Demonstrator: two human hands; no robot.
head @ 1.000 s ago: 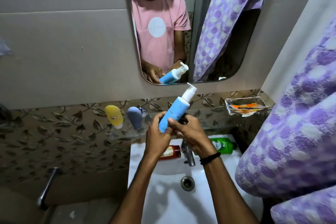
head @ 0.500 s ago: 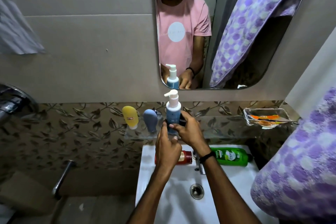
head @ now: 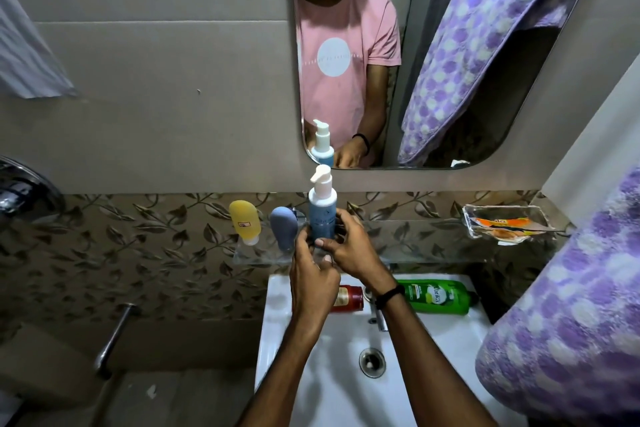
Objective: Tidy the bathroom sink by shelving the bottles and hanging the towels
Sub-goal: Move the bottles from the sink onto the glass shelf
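Bottles five (head: pixel 322 215), towels two (head: pixel 568 305)

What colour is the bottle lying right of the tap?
Green bottle, with a darker cap; head view.

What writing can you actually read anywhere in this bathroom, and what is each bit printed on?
"Vatika": on the green bottle lying on the sink rim.
Green bottle's smaller print: too small to read.
Yellow bottle: small label, unreadable.
Red bottle: label blurred.
Blue pump bottle: faint print, unreadable.
Orange packet in the soap dish: lettering blurred.
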